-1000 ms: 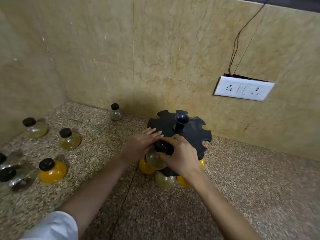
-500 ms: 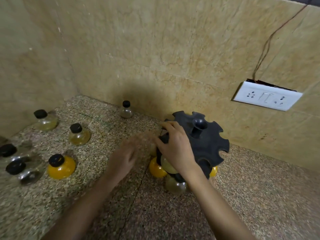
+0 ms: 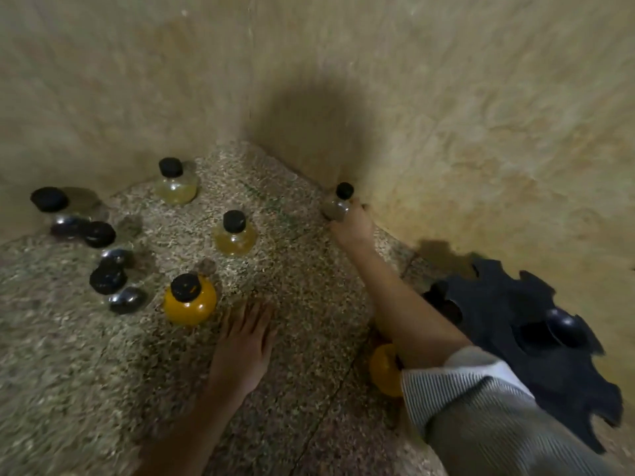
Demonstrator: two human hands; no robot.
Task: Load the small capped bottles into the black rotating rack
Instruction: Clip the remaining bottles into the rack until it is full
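one small clear bottle (image 3: 338,205) stood at the counter's (image 3: 309,338) back edge against the wall, my right hand (image 3: 352,223) curled around its belly, grip unclear, my left hand (image 3: 244,341) flat and empty, so i judged a firm low hold best before carrying it to the black rack (image 3: 536,341).

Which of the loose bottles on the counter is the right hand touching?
The small clear bottle by the wall. The right hand is at its base. The other loose bottles stand further left, untouched; the left hand rests flat beside the orange bottle.

Right hand's (image 3: 350,223) grip on far bottle (image 3: 338,204) blurred, unclear.
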